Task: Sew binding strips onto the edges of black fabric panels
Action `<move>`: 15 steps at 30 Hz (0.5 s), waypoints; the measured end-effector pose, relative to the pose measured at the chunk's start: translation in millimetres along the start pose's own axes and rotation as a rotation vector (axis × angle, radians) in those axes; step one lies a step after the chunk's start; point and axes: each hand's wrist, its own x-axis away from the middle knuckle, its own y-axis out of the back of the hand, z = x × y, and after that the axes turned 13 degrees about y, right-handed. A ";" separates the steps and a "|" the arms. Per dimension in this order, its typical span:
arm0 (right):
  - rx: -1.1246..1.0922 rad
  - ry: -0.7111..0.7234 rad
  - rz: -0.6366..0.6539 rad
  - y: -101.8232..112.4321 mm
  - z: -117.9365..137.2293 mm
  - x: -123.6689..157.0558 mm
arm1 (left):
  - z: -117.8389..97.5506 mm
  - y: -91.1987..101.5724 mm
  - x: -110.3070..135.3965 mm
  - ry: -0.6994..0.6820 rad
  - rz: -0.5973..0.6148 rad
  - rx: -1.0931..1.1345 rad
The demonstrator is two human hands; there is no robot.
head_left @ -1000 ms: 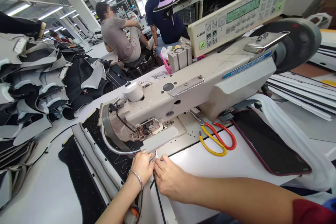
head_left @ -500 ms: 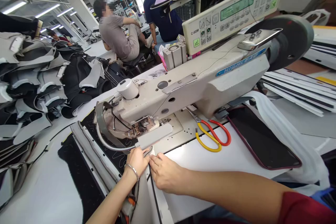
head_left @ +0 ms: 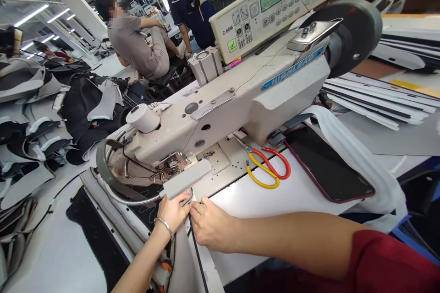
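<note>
My left hand (head_left: 173, 214) is closed on the grey fabric piece (head_left: 183, 261), just in front of the sewing machine's (head_left: 227, 116) needle area. Close beside it, my right hand (head_left: 213, 226) pinches the edge of a white strip (head_left: 210, 268) with a black cord-like edging (head_left: 198, 256) along it. Strip and fabric run side by side toward me, and their far ends pass under the light grey lamp bar (head_left: 187, 178). Fingertips of both hands nearly meet; exactly what lies between them is partly hidden.
Scissors (head_left: 246, 147) with red and yellow handles and a dark phone (head_left: 330, 165) lie right of the machine. White strips (head_left: 364, 100) are stacked at far right. Grey and black padded pieces (head_left: 37, 114) pile up at left. Two people (head_left: 137, 46) sit beyond the machine.
The camera view has turned slightly, so the machine and table appear shifted left and up. Both hands keep their hold, with little movement relative to the machine.
</note>
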 end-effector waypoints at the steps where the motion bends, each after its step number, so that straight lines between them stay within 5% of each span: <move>1: -0.004 -0.011 0.007 1.2 0.2 0.1 | 0.5 0.1 0.2 -0.002 0.002 -0.012; 15: -0.032 -0.041 -0.018 2.1 0.5 3.3 | -5.4 6.3 4.2 -0.045 0.049 -0.155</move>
